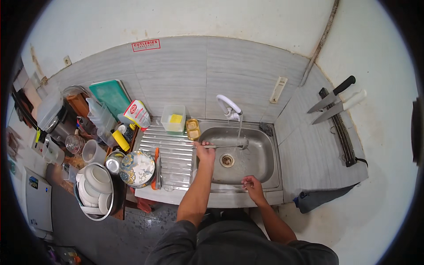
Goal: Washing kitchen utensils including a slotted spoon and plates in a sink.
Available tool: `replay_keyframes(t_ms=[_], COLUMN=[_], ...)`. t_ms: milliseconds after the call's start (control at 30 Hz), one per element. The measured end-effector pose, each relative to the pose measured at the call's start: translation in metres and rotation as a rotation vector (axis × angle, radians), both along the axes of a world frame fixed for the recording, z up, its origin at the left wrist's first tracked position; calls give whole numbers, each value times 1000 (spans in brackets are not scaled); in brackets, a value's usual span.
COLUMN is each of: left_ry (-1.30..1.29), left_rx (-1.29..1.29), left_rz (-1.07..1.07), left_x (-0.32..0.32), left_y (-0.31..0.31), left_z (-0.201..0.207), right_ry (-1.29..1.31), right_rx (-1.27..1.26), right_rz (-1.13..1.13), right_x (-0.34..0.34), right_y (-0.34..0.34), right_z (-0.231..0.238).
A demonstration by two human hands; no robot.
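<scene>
My left hand (206,153) is closed around the handle of a long metal ladle (227,145), held level across the left part of the sink (260,173). Its rounded head lies in the stream of water from the white curved tap (229,106); the exact shape of the head is blurred by the water. Over the sink's front rim, my right hand (253,185) has its fingers loosely bent and apart, with nothing visible in them. The drain (227,160) shows below the ladle.
Left of the basin, the ribbed drainboard (174,155) bears a clear tub (173,120) with a yellow sponge and a gold tray (193,129). Patterned plates (137,168) and a pot of white dishes (94,187) stand farther left. Knives (329,111) hang on the right wall.
</scene>
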State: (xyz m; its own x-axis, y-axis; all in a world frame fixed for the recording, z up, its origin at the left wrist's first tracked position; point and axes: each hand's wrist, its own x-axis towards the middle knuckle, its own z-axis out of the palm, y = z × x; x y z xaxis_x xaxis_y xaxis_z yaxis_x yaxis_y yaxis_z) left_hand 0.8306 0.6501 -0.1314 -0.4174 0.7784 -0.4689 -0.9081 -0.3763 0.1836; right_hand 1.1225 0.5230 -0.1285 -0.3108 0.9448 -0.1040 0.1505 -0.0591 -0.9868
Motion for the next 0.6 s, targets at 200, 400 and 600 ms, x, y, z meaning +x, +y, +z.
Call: replay_keyframes(t_ms=[200, 400, 600], left_ry=[-96, -78, -72], left_rx=[-14, -53, 14], left_rz=[-27, -83, -160], left_x=[36, 71, 115], left_y=[36, 79, 89], left_z=[-13, -25, -13], right_ry=[7, -37, -54], right_rx=[-37, -19, -75], right_rz=[-2, -68, -120], right_x=[17, 56, 81], right_y=[3, 5, -11], right_z=[7, -3, -8])
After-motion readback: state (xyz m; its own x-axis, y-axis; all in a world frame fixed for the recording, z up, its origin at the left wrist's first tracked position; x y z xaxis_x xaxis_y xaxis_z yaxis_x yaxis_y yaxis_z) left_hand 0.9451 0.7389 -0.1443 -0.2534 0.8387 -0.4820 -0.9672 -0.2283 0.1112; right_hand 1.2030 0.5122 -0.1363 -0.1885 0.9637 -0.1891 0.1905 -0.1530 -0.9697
